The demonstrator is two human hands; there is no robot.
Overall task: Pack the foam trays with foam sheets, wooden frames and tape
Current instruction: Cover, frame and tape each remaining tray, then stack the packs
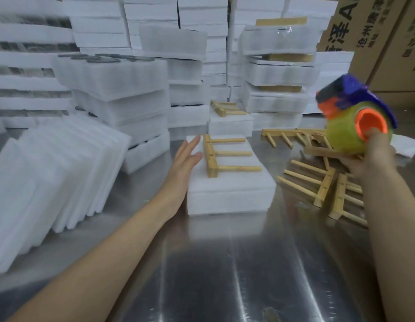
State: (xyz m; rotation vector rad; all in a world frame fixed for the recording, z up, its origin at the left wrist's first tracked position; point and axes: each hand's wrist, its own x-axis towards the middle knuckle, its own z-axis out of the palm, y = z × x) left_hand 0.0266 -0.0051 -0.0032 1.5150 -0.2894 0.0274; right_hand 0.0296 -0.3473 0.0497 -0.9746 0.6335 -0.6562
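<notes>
A white foam tray (229, 196) covered with a foam sheet lies in the middle of the steel table. A wooden frame (221, 155) with three pegs lies on top of it. My left hand (183, 163) rests flat against the tray's left side, fingers straight. My right hand (366, 159) is raised to the right of the tray and grips a tape dispenser (355, 117) with a yellow-green roll, an orange core and a blue guard; a finger is inside the core. The dispenser is blurred.
Loose wooden frames (327, 182) lie heaped at the right on the steel table (225, 275). Foam sheets (51, 182) lean in a row at the left. Stacked foam trays (122, 101) fill the back, one stack bearing another frame (227, 108). Cardboard boxes (376, 31) stand back right.
</notes>
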